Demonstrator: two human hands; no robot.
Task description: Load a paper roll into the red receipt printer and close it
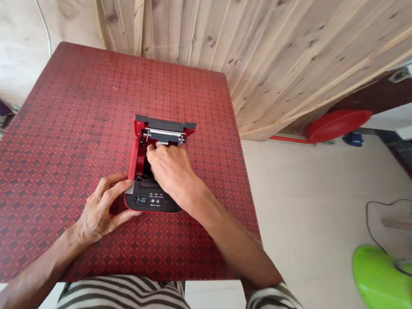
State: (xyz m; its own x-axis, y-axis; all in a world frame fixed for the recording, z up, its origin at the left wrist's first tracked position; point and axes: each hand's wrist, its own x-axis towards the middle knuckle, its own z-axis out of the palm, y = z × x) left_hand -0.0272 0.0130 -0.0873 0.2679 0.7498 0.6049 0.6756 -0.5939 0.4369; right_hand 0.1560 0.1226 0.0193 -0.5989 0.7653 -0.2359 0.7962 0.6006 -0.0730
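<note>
- Far left, a pale cable runs down the light, stained wall, near the edge of the counter, whose red-and-dark diamond pattern has a slight sheen.
- The left hand grasps the near left corner of the red-and-black device, fingers against its side, thumb along the front edge – seemingly to steady it.
- The device sits on the counter's near half: a boxy, round-cornered body, with glossy red sides and a dark front panel bearing pale print and a small screen.
- Its lid stands raised at the back, with a shiny metal bar and a dark roller-like part. Opening is done, then; work inside looks under way, and closing is left.
- The right hand reaches into the open compartment with curled fingers; whether they grip anything – I cannot tell, as the hand hides it.
- Farther right, knotty wood planks give way to a red rounded plastic object and a smooth green curved one on the pale floor.
</note>
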